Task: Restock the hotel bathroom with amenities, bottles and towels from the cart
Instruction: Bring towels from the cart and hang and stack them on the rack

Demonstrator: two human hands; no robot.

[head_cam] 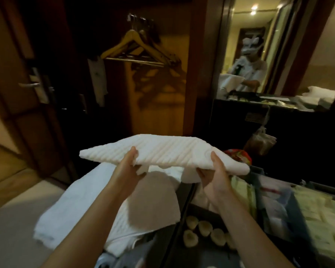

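Observation:
A folded white ribbed towel is held flat in the air above the cart. My left hand grips its near left edge, thumb on top and fingers underneath. My right hand grips its near right edge the same way. Below the towel lies a pile of white linen on the cart's left side. On the cart's right, a dark tray holds several small round pale amenities, and pale green packets fill the compartments beside them.
An open wardrobe with wooden hangers stands straight ahead. A wooden door with a lever handle is at the left. A mirror at the upper right reflects a person. A brown bag hangs beyond the cart.

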